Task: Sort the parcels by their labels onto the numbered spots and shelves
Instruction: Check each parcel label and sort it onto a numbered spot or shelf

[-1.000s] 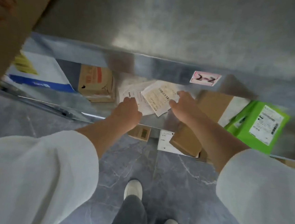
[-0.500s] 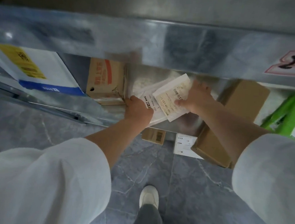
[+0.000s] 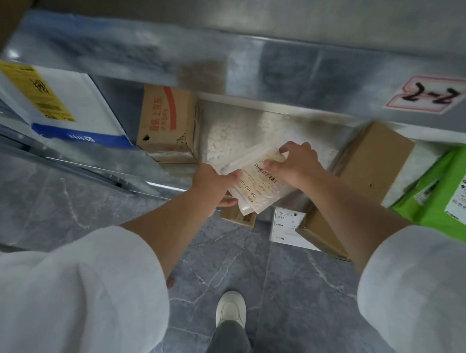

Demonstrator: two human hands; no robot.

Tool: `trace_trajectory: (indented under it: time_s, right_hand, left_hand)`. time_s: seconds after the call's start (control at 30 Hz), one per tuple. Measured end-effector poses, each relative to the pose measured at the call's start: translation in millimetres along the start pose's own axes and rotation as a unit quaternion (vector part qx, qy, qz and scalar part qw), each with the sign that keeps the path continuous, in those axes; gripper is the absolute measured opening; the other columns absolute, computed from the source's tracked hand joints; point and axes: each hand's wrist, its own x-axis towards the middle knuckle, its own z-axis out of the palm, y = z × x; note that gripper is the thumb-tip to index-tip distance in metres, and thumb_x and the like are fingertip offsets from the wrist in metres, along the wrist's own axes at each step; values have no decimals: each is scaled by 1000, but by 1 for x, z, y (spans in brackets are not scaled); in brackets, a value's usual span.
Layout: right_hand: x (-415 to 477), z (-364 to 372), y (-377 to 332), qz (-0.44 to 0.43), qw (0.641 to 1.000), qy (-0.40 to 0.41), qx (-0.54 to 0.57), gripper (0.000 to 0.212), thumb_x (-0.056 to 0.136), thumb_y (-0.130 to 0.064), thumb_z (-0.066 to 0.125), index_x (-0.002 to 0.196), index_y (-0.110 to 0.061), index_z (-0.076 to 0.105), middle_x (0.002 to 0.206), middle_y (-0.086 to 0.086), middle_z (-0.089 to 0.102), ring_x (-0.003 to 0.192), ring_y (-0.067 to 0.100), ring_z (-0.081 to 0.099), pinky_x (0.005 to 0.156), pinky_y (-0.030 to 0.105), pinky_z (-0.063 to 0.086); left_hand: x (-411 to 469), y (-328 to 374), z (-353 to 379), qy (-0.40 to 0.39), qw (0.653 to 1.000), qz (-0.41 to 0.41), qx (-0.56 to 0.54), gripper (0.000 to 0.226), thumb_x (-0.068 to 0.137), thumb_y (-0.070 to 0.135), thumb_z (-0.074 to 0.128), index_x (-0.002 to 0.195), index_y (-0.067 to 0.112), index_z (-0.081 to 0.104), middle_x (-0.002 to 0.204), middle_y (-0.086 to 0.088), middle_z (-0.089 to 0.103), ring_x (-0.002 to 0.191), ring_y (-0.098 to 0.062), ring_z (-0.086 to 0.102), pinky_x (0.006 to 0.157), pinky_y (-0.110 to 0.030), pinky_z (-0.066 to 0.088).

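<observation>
Near: white sleeves (image 3: pixel 75 289), grey tile floor (image 3: pixel 300 295)

Left hand (image 3: pixel 214 183) is the nearer one. Its grip pinches the flat parcel (image 3: pixel 256 182) at the 8 o'clock edge, thumb on top, a finger showing underneath

Parcel's long axis runs 7 to 1 o'clock. Its near corner overhangs the shelf front and its far end lies over the bare metal shelf (image 3: pixel 230 125)

Right hand (image 3: pixel 298 162) holds the far end at 1 o'clock, thumb on the barcode label, fingers curled over the far edge

Judgement: open shelf space lies at 12 o'clock from both grips, so the push goes along that axis into the gap between the red-printed box (image 3: pixel 166 125) at 10 o'clock and the brown carton (image 3: pixel 368 165) at 2 o'clock

Far: the 2-2 tag (image 3: pixel 433 94) is on the shelf lip above

Unclear: one mailer or two stacked, label text mostly unreadable, shelf back hidden under the lip, own shelf number not visible
</observation>
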Motion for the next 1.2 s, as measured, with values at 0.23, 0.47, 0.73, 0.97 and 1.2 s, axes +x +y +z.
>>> trace_trajectory:
  time_s: [0.23,0.47,0.73,0.97,1.2]
  right_hand:
    - [-32,-33,-25,106,968,32,226,75,83,-57,65,138,-11,42,135,7,49,122,29,49,100,45,46]
    - [-99,-47,-44,113,851,-3,513,44,90,-24,67,126,-11,46,115,8,65,94,23,68,60,31,58]
    - [-206,-62,-32,87,859,-37,503,24,91,-22,67,108,-15,52,106,6,67,85,19,67,46,21,48]
    - [-286,-81,-39,95,886,-73,447,32,100,-20,50,130,-14,41,119,10,61,101,28,64,86,47,56]
    - [-380,-127,-53,-44,902,-98,418,28,99,-17,52,125,-25,45,116,2,65,102,23,66,85,49,57]
  left_hand:
    - [-52,25,-14,71,986,42,-145,33,92,14,63,123,6,53,113,-11,65,79,-17,67,44,-22,55]
    - [-129,38,-20,-17,991,56,-121,26,91,16,64,114,12,55,106,-10,68,86,-23,70,59,-32,61]
    - [-216,27,-28,129,981,130,71,34,93,34,55,69,11,57,67,-3,51,61,-17,46,55,-26,39]
    - [-313,13,-45,118,968,163,151,38,97,32,48,87,-1,64,82,-14,62,74,-26,55,63,-33,42]
    - [-421,6,-70,137,965,191,120,38,99,31,48,90,0,69,84,-9,66,74,-20,59,64,-25,45]
